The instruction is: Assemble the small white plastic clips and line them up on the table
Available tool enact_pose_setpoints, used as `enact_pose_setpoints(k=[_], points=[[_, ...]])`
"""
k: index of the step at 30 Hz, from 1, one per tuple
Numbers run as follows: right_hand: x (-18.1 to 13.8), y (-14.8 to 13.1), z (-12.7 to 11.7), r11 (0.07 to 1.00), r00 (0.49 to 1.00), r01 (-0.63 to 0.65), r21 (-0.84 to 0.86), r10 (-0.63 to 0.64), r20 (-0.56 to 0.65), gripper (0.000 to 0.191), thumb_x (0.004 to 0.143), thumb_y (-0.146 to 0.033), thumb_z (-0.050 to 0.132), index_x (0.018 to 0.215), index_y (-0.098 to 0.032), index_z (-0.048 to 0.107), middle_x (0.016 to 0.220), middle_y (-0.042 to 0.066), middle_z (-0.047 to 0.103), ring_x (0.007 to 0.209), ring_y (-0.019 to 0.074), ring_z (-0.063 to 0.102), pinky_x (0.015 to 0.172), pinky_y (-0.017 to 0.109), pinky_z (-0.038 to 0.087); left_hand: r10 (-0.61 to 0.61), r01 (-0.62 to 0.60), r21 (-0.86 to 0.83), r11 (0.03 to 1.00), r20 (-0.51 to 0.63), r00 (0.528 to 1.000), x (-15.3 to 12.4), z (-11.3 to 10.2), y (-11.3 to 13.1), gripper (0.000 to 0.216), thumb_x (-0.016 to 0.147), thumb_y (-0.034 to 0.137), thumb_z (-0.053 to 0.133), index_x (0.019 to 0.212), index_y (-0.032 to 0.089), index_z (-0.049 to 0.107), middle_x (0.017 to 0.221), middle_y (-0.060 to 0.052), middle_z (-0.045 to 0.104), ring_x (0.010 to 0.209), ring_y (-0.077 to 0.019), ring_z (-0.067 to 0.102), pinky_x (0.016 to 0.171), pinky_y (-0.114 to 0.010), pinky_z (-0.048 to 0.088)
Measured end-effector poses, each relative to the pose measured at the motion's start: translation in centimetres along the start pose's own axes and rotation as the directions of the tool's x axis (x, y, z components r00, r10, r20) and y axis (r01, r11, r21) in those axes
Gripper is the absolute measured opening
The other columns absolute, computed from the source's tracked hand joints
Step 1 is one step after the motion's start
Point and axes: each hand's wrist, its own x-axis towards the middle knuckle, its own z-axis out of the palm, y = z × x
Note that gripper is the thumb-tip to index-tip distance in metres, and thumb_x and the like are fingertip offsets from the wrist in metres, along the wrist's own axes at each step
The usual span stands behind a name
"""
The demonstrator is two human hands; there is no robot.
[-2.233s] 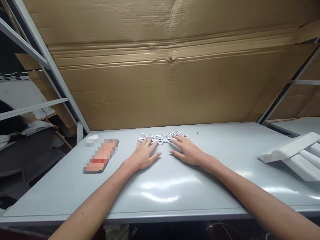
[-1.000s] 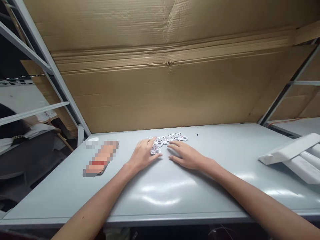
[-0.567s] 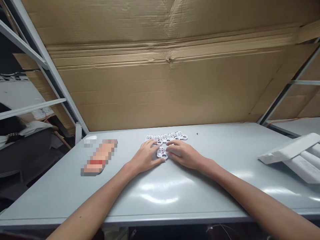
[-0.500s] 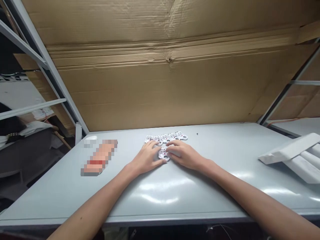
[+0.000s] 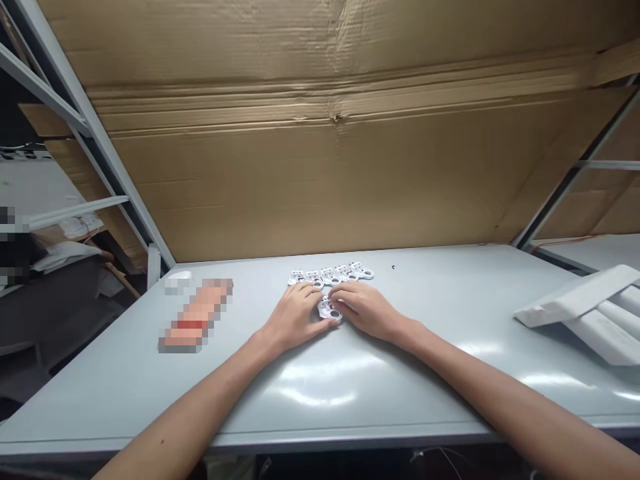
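Note:
A row of several small white plastic pieces with round holes and red marks (image 5: 330,274) lies on the grey table (image 5: 320,373). One such white piece (image 5: 330,309) sits apart, nearer to me. My left hand (image 5: 295,313) and my right hand (image 5: 367,308) meet at this piece, the fingertips of both pinched on its edges. Both forearms reach in from the bottom of the view.
A blurred-out flat object (image 5: 195,315) lies left of my hands, with a small white thing (image 5: 181,275) behind it. White foam pieces (image 5: 585,310) lie at the right edge. A big cardboard sheet (image 5: 330,133) stands behind the table, between metal rack posts (image 5: 100,140).
One white piece has been pulled out of the row toward me. Both hands drew back from the row and closed together on that piece.

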Motion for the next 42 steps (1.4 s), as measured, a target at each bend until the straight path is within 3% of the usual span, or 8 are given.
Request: enact_pose_setpoints(k=[6,12,19,25,32,35,38,42], points=[[0.3,0.5,-1.1,0.878,0.917,-0.246,0.411,0.348,-0.195,0.018,0.094,-0.028,0.050,0.092,-0.020,0.066,0.091,0.007,0.073,0.083,0.0216,0.067,0.078,0.039,0.052,-0.016,0.016,0.009,1.000,0.002,1.000,-0.1,-0.1,-0.1,0.035,0.083,0.050,0.068,0.101,0.020,0.067,0.111,-0.009,0.068,0.116,-0.0305,0.056,0.100,-0.046,0.044],[0.9,1.7,-2.8,0.333,0.672,-0.239,0.912,0.735,-0.092,0.028,0.081,-0.041,0.071,0.098,-0.019,0.068,0.084,0.004,0.069,0.085,0.0176,0.067,0.089,0.037,0.055,-0.010,0.010,0.005,1.000,0.017,1.000,-0.2,-0.4,-0.2,0.036,0.084,0.049,0.068,0.104,0.019,0.067,0.113,-0.011,0.067,0.117,-0.0306,0.056,0.101,-0.044,0.044],[0.4,3.3,-3.1,-0.132,0.511,-0.352,0.927,0.802,0.308,0.018,0.082,-0.009,0.060,0.095,-0.021,0.065,0.103,0.007,0.069,0.110,0.0169,0.065,0.100,0.029,0.054,-0.004,0.004,-0.008,1.000,0.025,1.000,-0.3,-0.4,-0.2,0.036,0.085,0.049,0.067,0.105,0.020,0.066,0.114,-0.010,0.067,0.117,-0.0302,0.055,0.101,-0.045,0.044],[0.6,2.4,-2.5,-0.290,0.559,-0.322,0.901,0.710,0.428,0.035,0.076,0.000,0.048,0.103,-0.017,0.062,0.121,0.013,0.066,0.125,0.0206,0.057,0.106,0.034,0.050,-0.003,0.003,-0.003,1.000,0.028,1.000,-0.2,-0.4,-0.2,0.036,0.085,0.049,0.067,0.106,0.019,0.067,0.116,-0.011,0.066,0.118,-0.0301,0.055,0.101,-0.045,0.044],[0.7,2.7,-3.3,-0.189,0.594,-0.357,0.915,0.710,0.378,0.021,0.085,-0.013,0.050,0.102,-0.015,0.064,0.117,0.015,0.068,0.117,0.0223,0.063,0.101,0.035,0.054,-0.001,0.001,-0.005,1.000,0.054,0.999,-0.4,-0.6,0.1,0.041,0.087,0.042,0.063,0.120,0.019,0.061,0.129,-0.014,0.060,0.125,-0.0323,0.051,0.105,-0.048,0.042],[0.2,3.5,-3.8,0.119,0.632,-0.468,0.875,0.737,0.238,0.021,0.085,-0.015,0.054,0.103,-0.016,0.065,0.114,0.013,0.070,0.111,0.0229,0.066,0.100,0.037,0.054,0.024,-0.022,-0.031,0.999,0.069,0.997,-0.5,-0.4,0.2,0.053,0.086,0.039,0.064,0.132,0.016,0.053,0.136,-0.016,0.055,0.129,-0.0321,0.047,0.108,-0.046,0.040],[-0.5,4.8,-3.8,0.570,0.656,-0.652,0.499,0.755,-0.004,0.027,0.085,-0.012,0.049,0.106,-0.016,0.067,0.112,0.013,0.071,0.107,0.0279,0.066,0.095,0.044,0.053,0.034,-0.028,-0.071,0.997,0.089,0.995,-0.5,0.0,0.3,0.053,0.088,0.037,0.063,0.136,0.019,0.050,0.136,-0.013,0.057,0.128,-0.0301,0.049,0.107,-0.045,0.041],[-1.4,6.1,-3.6,0.707,0.706,-0.707,-0.023,0.704,-0.075,0.041,0.083,-0.005,0.041,0.115,-0.013,0.066,0.116,0.015,0.069,0.107,0.0296,0.065,0.090,0.040,0.050,0.005,0.001,-0.066,0.998,0.092,0.996,-0.4,-0.1,0.2,0.048,0.090,0.032,0.060,0.136,0.022,0.051,0.134,-0.010,0.058,0.125,-0.0289,0.052,0.104,-0.045,0.044]])
